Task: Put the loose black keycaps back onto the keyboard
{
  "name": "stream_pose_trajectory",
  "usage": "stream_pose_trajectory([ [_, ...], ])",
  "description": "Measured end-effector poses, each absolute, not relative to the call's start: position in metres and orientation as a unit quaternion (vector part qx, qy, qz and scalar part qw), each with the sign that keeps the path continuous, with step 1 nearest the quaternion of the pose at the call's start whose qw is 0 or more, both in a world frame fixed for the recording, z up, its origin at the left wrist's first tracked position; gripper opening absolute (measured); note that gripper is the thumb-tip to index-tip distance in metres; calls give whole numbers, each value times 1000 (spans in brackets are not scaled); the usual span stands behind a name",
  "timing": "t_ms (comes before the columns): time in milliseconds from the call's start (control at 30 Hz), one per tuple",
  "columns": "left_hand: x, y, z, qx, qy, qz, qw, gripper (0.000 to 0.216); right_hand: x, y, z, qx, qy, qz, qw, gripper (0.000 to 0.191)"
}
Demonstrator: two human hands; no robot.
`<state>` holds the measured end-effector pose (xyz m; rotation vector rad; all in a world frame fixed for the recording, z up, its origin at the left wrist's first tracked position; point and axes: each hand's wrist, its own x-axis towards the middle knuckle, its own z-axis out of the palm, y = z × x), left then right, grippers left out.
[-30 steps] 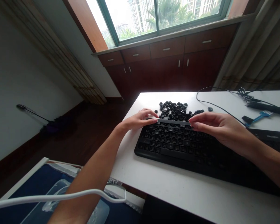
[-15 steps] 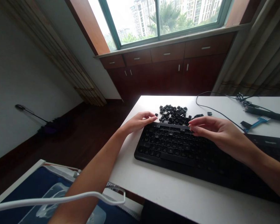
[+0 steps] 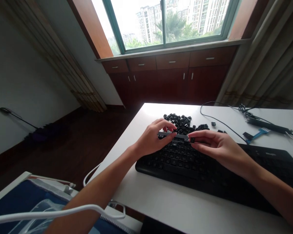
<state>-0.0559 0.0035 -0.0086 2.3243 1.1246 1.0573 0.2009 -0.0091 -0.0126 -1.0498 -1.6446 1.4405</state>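
Note:
A black keyboard [image 3: 210, 172] lies on the white table [image 3: 185, 208]. My left hand [image 3: 152, 139] rests on its upper left part, fingers bent and apart, tips touching the top row. My right hand [image 3: 216, 148] hovers over the keyboard's middle, thumb and fingers pinched on a small black keycap [image 3: 192, 140] near the top row. Just behind the keyboard lies a pile of loose black keycaps [image 3: 182, 122]. Both forearms reach in from the bottom of the view.
At the table's right rear lie a black cable [image 3: 217, 121], a blue brush [image 3: 258, 133] and a long black tool [image 3: 268, 126]. A white cable [image 3: 63, 213] and blue bag are at lower left. Dark cabinets [image 3: 175, 74] stand under the window.
My left hand slid right from the keyboard's corner onto the top row. My right hand moved left and now pinches a keycap. The view shifted slightly.

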Motion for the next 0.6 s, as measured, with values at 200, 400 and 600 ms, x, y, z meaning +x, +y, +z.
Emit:
stream_pose_trajectory([
  [200,-43,-6,-9,856,344,351,160,21,197,-13,-15,-392,-650,541,362,41],
  [400,-52,2,-15,859,382,330,89,17,205,-7,-10,-441,-662,440,417,36],
  [600,-63,13,-24,836,459,299,26,19,210,1,-16,-473,-636,420,442,36],
])
